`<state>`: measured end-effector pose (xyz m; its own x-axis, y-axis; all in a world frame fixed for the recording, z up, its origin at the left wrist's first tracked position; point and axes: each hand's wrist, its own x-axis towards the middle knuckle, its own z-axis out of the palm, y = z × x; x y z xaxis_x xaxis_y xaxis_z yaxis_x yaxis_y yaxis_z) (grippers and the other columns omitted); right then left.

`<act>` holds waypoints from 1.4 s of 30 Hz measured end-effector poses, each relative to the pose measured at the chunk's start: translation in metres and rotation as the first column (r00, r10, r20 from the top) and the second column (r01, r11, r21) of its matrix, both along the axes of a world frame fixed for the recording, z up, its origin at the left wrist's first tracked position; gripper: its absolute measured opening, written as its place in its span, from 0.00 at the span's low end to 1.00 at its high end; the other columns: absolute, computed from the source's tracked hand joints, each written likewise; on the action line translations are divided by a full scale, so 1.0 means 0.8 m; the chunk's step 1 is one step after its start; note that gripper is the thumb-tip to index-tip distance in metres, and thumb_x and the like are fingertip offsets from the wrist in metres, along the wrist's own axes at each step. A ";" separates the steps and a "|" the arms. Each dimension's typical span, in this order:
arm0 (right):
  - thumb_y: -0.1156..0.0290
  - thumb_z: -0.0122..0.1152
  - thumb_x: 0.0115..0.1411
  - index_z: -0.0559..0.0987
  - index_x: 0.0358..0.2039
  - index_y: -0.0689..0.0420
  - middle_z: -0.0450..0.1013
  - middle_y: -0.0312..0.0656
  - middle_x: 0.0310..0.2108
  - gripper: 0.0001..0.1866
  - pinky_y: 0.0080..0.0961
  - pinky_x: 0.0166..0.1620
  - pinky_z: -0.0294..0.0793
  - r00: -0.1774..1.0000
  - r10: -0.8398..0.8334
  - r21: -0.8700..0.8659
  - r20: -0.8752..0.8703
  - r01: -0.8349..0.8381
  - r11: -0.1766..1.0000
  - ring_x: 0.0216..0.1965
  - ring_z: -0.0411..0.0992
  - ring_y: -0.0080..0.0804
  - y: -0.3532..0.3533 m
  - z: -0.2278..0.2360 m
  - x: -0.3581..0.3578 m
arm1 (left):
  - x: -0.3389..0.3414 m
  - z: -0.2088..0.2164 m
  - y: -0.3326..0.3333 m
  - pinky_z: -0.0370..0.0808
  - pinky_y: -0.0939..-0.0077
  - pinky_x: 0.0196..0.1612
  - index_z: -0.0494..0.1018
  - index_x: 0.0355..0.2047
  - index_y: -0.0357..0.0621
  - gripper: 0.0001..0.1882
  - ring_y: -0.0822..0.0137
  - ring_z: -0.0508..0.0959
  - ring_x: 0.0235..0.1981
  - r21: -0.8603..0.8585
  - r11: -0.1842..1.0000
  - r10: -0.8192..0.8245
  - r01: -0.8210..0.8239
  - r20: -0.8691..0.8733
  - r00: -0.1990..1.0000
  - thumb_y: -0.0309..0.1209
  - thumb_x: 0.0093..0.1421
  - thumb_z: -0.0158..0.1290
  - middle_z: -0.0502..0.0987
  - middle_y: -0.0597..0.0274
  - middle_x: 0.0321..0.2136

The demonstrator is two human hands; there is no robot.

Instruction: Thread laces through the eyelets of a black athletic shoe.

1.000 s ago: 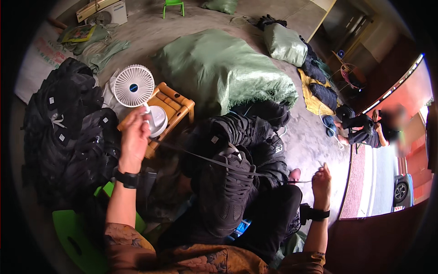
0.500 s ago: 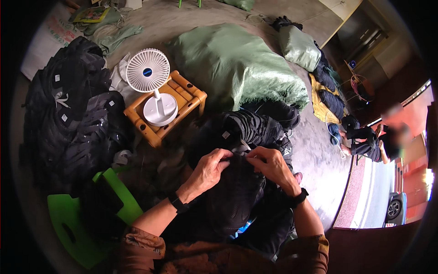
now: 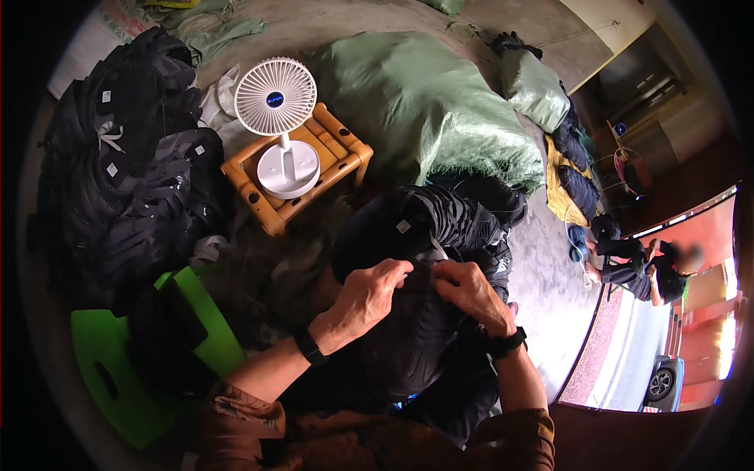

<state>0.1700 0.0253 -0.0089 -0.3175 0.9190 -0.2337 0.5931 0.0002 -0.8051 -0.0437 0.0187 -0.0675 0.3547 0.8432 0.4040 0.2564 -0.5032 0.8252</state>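
Note:
A dark mesh piece that looks like a black shoe upper (image 3: 408, 337) lies over my lap, its rounded end toward me. My left hand (image 3: 365, 300) is closed, thumb and finger pinched at the left side of its upper edge. Opposite it, my right hand (image 3: 471, 294) is closed in a pinch at the right side, where a white lace end (image 3: 438, 249) sticks up. What exactly sits between the fingertips is too small to make out. Just beyond my hands rests a stack of similar black uppers (image 3: 455, 216), one with a small white label.
A white fan (image 3: 275, 98) stands on a bamboo stool (image 3: 338, 161) ahead to the left. Black uppers form a large pile (image 3: 141, 180) at left, behind a green plastic chair (image 3: 110, 377). Green sacking (image 3: 424, 94) covers a heap ahead. Another person (image 3: 652, 263) sits near the doorway at right.
The view has shifted slightly. My left fingertips have moved right, closer to the upper's middle, and my right fingers have drawn in tighter beside the lace end.

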 end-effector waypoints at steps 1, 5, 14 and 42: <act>0.75 0.58 0.55 0.79 0.38 0.66 0.77 0.43 0.29 0.12 0.25 0.38 0.73 1.000 -0.003 0.001 -0.003 0.003 1.000 0.32 0.74 0.26 -0.004 0.002 0.000 | 0.000 0.003 0.000 0.77 0.68 0.28 0.69 0.42 0.40 0.11 0.54 0.80 0.27 0.008 1.000 0.015 -0.015 -0.001 1.000 0.18 0.60 0.52 0.75 0.56 0.26; 0.75 0.57 0.56 0.79 0.41 0.65 0.78 0.45 0.32 0.13 0.24 0.41 0.73 0.998 -0.059 0.012 -0.015 0.060 0.998 0.35 0.75 0.24 -0.022 0.005 -0.001 | 0.001 0.028 -0.002 0.75 0.69 0.24 0.68 0.35 0.44 0.07 0.57 0.78 0.23 -0.009 1.000 0.024 -0.026 -0.148 0.989 0.21 0.60 0.54 0.72 0.62 0.23; 0.76 0.59 0.56 0.79 0.38 0.65 0.77 0.43 0.29 0.10 0.23 0.37 0.72 0.994 -0.103 0.056 0.023 0.102 0.993 0.31 0.73 0.22 -0.027 0.000 -0.002 | 0.002 0.026 0.001 0.76 0.69 0.25 0.71 0.31 0.46 0.05 0.58 0.78 0.23 0.093 0.995 0.045 -0.030 -0.162 0.986 0.25 0.57 0.57 0.73 0.62 0.25; 0.78 0.57 0.52 0.77 0.35 0.64 0.75 0.51 0.26 0.09 0.34 0.33 0.74 1.000 -0.022 0.359 0.005 0.018 0.933 0.30 0.77 0.49 -0.035 -0.027 0.001 | 0.016 0.055 -0.006 0.72 0.71 0.29 0.70 0.26 0.45 0.03 0.64 0.75 0.29 0.393 0.918 0.128 0.047 -0.407 0.905 0.23 0.53 0.53 0.69 0.63 0.26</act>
